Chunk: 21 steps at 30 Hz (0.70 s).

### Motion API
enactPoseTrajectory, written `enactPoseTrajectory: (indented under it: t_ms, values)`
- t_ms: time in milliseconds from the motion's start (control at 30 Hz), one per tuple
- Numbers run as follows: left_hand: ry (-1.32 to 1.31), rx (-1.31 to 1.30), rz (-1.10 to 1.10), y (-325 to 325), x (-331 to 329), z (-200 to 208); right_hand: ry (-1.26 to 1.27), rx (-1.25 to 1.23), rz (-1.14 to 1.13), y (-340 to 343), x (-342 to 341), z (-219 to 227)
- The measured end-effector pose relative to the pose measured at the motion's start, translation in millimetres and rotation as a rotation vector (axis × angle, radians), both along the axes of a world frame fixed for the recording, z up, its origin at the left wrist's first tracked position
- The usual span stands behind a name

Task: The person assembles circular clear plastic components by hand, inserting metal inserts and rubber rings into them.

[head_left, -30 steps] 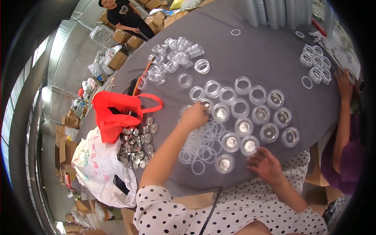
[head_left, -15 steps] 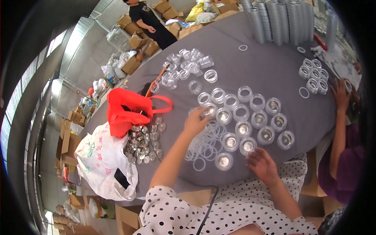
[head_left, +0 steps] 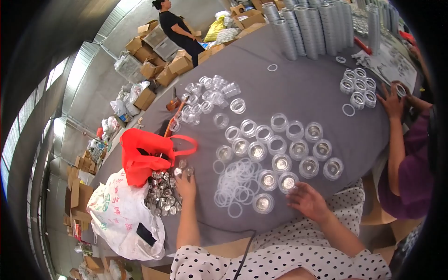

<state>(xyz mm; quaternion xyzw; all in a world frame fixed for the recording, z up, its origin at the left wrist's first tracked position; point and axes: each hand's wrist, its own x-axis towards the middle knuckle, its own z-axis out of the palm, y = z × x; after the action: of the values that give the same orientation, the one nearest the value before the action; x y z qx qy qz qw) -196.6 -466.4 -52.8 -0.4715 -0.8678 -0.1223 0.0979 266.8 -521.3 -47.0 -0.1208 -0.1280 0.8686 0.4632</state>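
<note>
Thin, milky plastic rings [head_left: 238,182] lie heaped at lower centre beside round clear cups [head_left: 281,163], many lined with shiny metal; small silvery tins [head_left: 165,192] pile at lower left against a soft red bag [head_left: 140,161]. At lower right the right hand [head_left: 309,201] is loosely spread near a clear cup; the left hand [head_left: 186,185], left of centre, bends its fingers over the tins, its grip impossible to tell; the bag's inside is dark

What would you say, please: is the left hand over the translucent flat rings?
No, the left hand is at the small metal cups.
</note>
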Motion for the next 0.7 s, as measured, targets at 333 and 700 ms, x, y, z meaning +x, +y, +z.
enactPoseTrajectory:
  t_ms: [333,700]
  values:
    - [-0.166,0.224,-0.220,15,0,25,-0.076,0.034,-0.046,1,-3,2]
    - [-0.085,0.012,-0.285,4,31,18,-0.069,0.057,-0.072,-5,0,-8]
